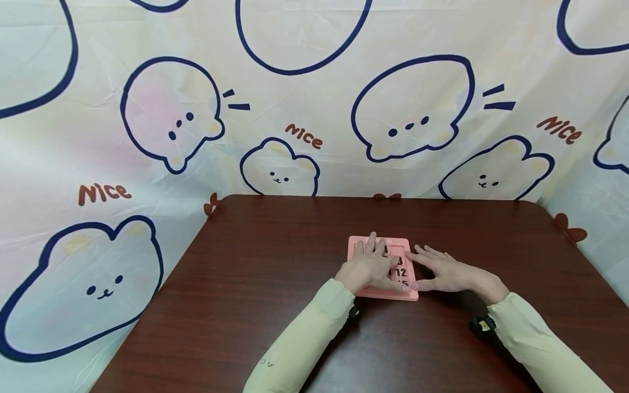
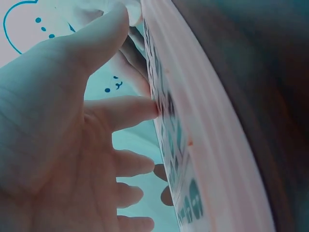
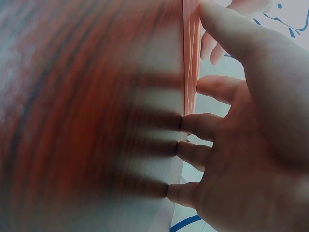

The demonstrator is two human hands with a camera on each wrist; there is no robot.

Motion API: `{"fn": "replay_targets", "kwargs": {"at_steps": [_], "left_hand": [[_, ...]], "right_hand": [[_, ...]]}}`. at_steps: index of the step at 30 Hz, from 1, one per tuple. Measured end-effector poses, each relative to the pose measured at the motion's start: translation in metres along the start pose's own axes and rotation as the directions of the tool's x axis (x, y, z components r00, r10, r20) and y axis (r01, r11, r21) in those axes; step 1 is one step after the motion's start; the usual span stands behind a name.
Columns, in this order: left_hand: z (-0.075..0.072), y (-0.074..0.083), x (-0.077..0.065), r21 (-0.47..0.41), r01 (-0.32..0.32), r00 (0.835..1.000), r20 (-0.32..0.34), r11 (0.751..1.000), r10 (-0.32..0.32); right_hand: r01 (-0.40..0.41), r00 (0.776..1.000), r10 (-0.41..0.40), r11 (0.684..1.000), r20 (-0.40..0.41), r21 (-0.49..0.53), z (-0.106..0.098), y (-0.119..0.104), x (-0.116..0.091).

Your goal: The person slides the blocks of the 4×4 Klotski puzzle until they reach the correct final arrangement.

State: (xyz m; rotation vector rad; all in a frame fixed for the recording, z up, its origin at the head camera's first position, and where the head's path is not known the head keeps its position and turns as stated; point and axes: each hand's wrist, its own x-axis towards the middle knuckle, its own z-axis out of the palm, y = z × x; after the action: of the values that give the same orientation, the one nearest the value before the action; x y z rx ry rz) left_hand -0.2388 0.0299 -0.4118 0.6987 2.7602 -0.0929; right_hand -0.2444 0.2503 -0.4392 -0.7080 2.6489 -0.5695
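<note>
A pink sliding number puzzle [image 1: 411, 296] lies flat on the table, with dark numbers such as 12 showing on its tiles. My left hand [image 1: 369, 269] reaches over it with fingers spread, hiding much of its left side. In the left wrist view, the index fingertip [image 2: 150, 108] meets the numbered face of the puzzle [image 2: 212, 130]. Beside the puzzle's right edge is my right hand [image 1: 446, 273], its thumb and index finger at the frame. The right wrist view shows its other fingertips [image 3: 187, 189] resting on the tabletop, next to the puzzle's side [image 3: 190, 63].
The dark brown wooden table [image 1: 255, 256] has rounded far corners. Behind it and at both sides hangs a pale cloth [image 1: 334, 109] printed with blue-outlined bears and the word "Nice". A dark wrist device [image 1: 482, 326] shows under the right sleeve.
</note>
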Motion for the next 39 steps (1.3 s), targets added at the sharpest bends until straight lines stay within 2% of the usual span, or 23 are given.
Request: {"fn": "replay_targets", "kwargs": {"at_steps": [7,12,17,20,24,33,39], "left_hand": [[0.002,-0.004,-0.004,-0.035,0.009,1.0,0.011,0.999,-0.008],[0.0,-0.018,-0.002,-0.093,-0.009,1.0,-0.02,0.996,0.007],[-0.003,-0.035,-0.002,-0.148,0.069,0.997,-0.031,0.987,-0.075],[-0.002,-0.039,-0.003,-0.179,0.088,0.996,-0.014,0.98,-0.092],[0.001,-0.037,-0.003,-0.179,0.082,0.997,0.008,0.98,-0.082],[-0.002,-0.022,0.003,-0.066,0.088,0.996,0.003,0.994,-0.088],[-0.002,-0.012,0.008,-0.079,0.058,0.998,0.026,0.995,-0.057]], "right_hand": [[-0.014,1.0,0.014,1.0,0.01,0.003,-0.001,-0.001,0.001],[-0.014,1.0,0.014,1.0,0.005,-0.007,0.0,0.0,0.001],[-0.028,1.0,0.029,0.999,0.004,-0.022,0.001,0.001,0.002],[-0.031,1.0,0.031,0.999,0.0,-0.027,0.002,0.001,0.003],[-0.028,1.0,0.028,0.999,-0.001,-0.029,0.002,0.002,0.003],[-0.017,1.0,0.017,1.0,0.002,-0.016,-0.001,0.0,0.001],[-0.009,1.0,0.009,1.0,0.009,-0.004,-0.001,-0.001,0.0]]}}
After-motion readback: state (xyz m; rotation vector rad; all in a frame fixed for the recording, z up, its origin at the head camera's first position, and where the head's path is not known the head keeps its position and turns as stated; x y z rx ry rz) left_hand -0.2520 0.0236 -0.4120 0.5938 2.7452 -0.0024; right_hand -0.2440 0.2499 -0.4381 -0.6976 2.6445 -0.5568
